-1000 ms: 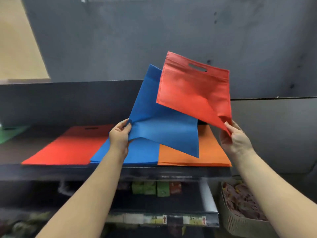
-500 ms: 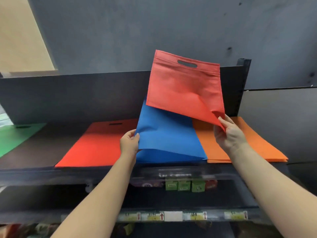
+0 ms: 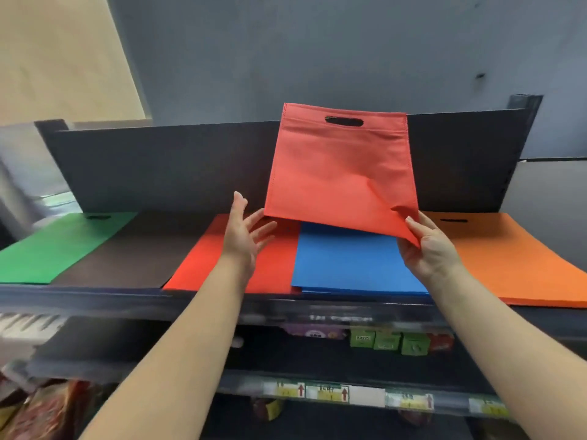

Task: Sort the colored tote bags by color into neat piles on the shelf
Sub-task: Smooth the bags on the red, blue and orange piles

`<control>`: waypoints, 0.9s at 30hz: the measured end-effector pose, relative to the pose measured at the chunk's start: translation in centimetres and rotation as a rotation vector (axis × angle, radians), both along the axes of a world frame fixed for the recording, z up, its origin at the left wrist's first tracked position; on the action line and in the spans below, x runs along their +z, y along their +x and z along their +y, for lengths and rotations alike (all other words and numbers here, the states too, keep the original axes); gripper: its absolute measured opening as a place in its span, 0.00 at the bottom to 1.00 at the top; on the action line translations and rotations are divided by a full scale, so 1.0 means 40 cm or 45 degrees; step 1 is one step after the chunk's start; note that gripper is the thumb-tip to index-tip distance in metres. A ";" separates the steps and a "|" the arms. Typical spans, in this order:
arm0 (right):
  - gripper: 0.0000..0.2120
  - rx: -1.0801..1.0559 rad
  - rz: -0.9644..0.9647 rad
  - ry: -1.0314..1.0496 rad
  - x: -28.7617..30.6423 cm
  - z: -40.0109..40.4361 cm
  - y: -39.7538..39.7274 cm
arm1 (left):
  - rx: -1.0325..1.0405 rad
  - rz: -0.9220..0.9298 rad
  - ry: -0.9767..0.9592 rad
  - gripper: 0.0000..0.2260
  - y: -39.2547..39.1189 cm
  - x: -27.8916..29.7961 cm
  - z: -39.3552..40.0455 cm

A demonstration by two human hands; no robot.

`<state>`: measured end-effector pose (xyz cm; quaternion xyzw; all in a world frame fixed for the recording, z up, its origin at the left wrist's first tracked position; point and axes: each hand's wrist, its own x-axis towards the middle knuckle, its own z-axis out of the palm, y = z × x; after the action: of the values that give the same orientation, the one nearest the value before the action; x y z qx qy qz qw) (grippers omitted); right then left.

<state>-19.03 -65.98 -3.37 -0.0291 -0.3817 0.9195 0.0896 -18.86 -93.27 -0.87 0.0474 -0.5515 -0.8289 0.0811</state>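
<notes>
My right hand pinches the lower right corner of a red tote bag, which stands upright in the air above the shelf. Close to the bag's lower left corner, my left hand hovers with fingers spread and holds nothing. On the shelf lie flat piles, from left to right: green, dark brown, red, blue and orange. The raised bag hides the far end of the blue pile.
A dark back panel rises behind the piles, with a grey wall above it. Below the shelf, a lower shelf holds small green boxes and price labels along its edge.
My left hand has let go of the blue bag, which now lies flat on the blue pile. That hand has moved up toward the red bag. The red bag has swung upright.
</notes>
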 end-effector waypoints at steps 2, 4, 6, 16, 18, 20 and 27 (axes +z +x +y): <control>0.11 0.065 -0.001 0.040 0.001 -0.049 -0.022 | -0.014 -0.075 0.025 0.27 0.015 0.038 -0.055; 0.11 0.127 0.005 0.090 -0.004 -0.103 -0.045 | -0.038 -0.155 0.019 0.23 0.025 0.063 -0.107; 0.11 0.175 0.010 0.146 -0.012 -0.159 -0.063 | -0.009 -0.189 -0.133 0.16 0.025 0.067 -0.153; 0.11 0.079 -0.011 0.806 -0.060 -0.419 -0.102 | 0.320 -0.124 -1.147 0.17 -0.063 -0.043 -0.432; 0.11 0.004 -0.033 1.069 -0.076 -0.457 -0.106 | 0.281 -0.115 -1.280 0.17 -0.088 -0.071 -0.474; 0.12 -0.126 -0.049 1.439 -0.092 -0.493 -0.111 | 0.216 -0.106 -1.369 0.17 -0.113 -0.101 -0.508; 0.19 -0.290 -0.315 2.123 -0.127 -0.510 -0.111 | 0.026 -0.126 -1.529 0.15 -0.156 -0.175 -0.531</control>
<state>-23.47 -86.40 -8.47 -0.0920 -0.9361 0.3129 0.1316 -25.11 -114.49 -7.86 0.0370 -0.9258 -0.3685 0.0759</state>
